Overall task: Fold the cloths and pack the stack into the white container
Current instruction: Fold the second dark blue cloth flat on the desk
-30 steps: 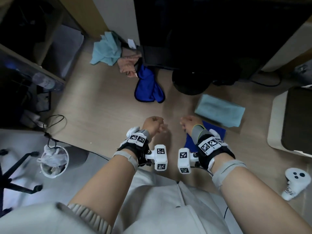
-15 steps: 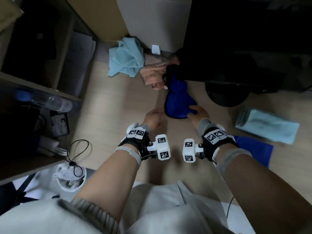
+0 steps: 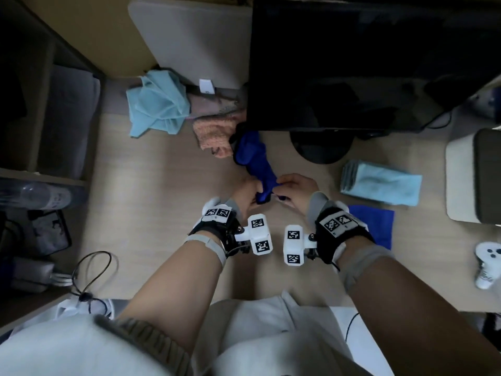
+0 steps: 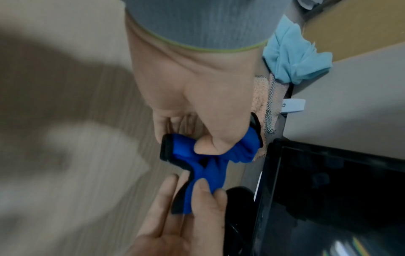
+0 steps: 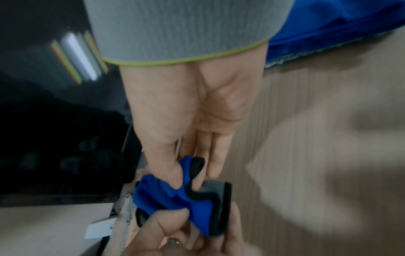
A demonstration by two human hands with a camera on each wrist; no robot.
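A crumpled dark blue cloth [image 3: 253,161] with black trim lies on the wooden desk in front of the monitor. My left hand [image 3: 250,194] pinches its near end between thumb and fingers, and the left wrist view shows that blue cloth [image 4: 210,166] bunched under my thumb. My right hand [image 3: 282,187] pinches the same end from the right; in the right wrist view the cloth [image 5: 181,199] sits between thumb and forefinger. A folded light blue cloth [image 3: 379,183] and a folded blue cloth [image 3: 378,226] lie to the right. The white container [image 3: 458,180] stands at the right edge.
A crumpled light blue cloth [image 3: 157,104] and a peach cloth [image 3: 217,131] lie at the back left. The black monitor [image 3: 352,63] and its round stand [image 3: 322,150] sit behind the blue cloth. A white controller [image 3: 488,261] lies at the near right. Shelves stand to the left.
Both hands have moved forward from near my body to the dark blue cloth and taken hold of its near end. The cloth is now drawn out toward me.
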